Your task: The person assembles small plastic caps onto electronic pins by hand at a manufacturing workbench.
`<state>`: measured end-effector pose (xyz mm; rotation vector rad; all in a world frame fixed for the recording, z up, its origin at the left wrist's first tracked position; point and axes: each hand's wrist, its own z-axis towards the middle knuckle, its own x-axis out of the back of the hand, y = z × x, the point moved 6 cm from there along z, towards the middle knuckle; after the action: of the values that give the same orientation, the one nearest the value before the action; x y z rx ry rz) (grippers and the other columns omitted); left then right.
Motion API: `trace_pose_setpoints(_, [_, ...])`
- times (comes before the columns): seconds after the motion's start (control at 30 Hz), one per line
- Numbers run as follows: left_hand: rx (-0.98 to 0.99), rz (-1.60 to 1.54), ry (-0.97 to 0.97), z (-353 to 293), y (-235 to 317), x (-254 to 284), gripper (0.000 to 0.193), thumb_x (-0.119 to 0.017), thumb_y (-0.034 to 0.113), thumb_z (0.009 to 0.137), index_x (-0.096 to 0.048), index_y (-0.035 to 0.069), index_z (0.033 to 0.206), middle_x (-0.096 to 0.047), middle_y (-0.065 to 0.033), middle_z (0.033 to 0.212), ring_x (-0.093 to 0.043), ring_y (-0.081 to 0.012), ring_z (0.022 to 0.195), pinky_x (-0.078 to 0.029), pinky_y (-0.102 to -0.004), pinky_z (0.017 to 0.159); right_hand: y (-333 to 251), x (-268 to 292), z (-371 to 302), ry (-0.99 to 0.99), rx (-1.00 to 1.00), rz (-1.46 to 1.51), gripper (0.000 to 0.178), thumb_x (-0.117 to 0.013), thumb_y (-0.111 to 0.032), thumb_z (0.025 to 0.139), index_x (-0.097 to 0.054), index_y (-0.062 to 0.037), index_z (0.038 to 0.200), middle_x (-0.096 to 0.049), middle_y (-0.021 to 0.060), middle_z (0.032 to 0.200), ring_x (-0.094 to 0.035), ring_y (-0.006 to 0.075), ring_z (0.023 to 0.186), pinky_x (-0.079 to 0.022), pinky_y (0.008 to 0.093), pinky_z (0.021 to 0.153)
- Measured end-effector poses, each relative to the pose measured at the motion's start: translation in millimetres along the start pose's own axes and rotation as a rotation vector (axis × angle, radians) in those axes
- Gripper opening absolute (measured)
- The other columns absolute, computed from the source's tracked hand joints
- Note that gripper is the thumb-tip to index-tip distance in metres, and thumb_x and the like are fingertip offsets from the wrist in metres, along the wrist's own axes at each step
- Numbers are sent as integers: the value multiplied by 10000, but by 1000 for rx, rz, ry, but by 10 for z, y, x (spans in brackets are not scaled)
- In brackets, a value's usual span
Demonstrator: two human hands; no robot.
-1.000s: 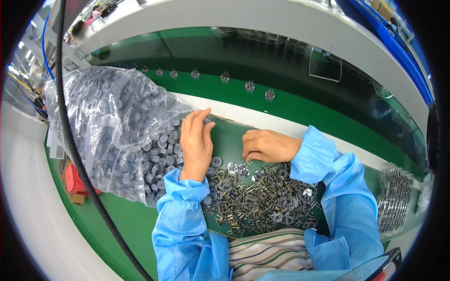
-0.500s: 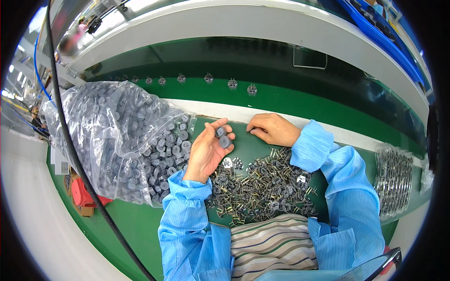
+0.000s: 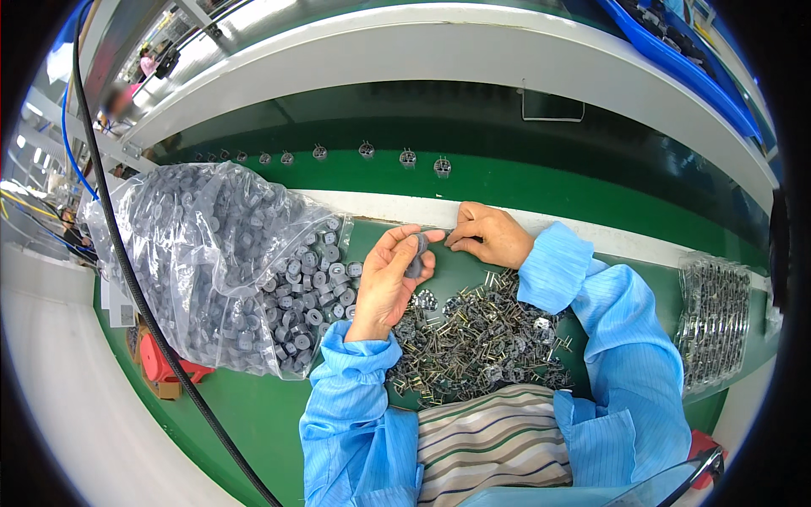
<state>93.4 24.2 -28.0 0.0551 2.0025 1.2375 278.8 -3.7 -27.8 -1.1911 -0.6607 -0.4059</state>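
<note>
With left hand (image 3: 384,286), gripping grey knobs (image 3: 413,268); with right hand (image 3: 498,237), pinching something tiny (image 3: 448,237), beyond the pile (image 3: 473,348), perhaps for easy reach.

I see bare table (image 3: 456,264) below the right fingers (image 3: 470,229), between the white ledge (image 3: 384,205) and the heap of pinned parts (image 3: 481,338). The left fingers (image 3: 394,237) narrow that gap. A bulging bag of grey caps (image 3: 198,245) blocks the left, a clear pack (image 3: 714,321) the far right; a black cable (image 3: 209,418) crosses the left foreground.
</note>
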Motion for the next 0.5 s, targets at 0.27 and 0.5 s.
trace_pose_setpoints(0.27, [-63, 208, 42, -12, 176, -7, 551, -670, 60, 995, -464, -26, 1499, -653, -123, 1268, -630, -141, 1002, -503, -248, 784, 26, -56, 40, 11, 175, 93, 123, -741, -45, 829, -741, -106, 937, -640, 34, 952, -589, 250, 1001, -495, 390, 866])
trace_pose_setpoints(0.5, [-71, 677, -65, 289, 451, -180, 443, -648, 30, 995, -552, -18, 1425, -679, -92, 1206, -660, -108, 896, -490, -226, 724, -1, -40, 92, 25, 216, 52, 180, -669, 48, 849, -698, -92, 959, -616, 74, 1001, -572, 282, 1039, -476, 398, 902])
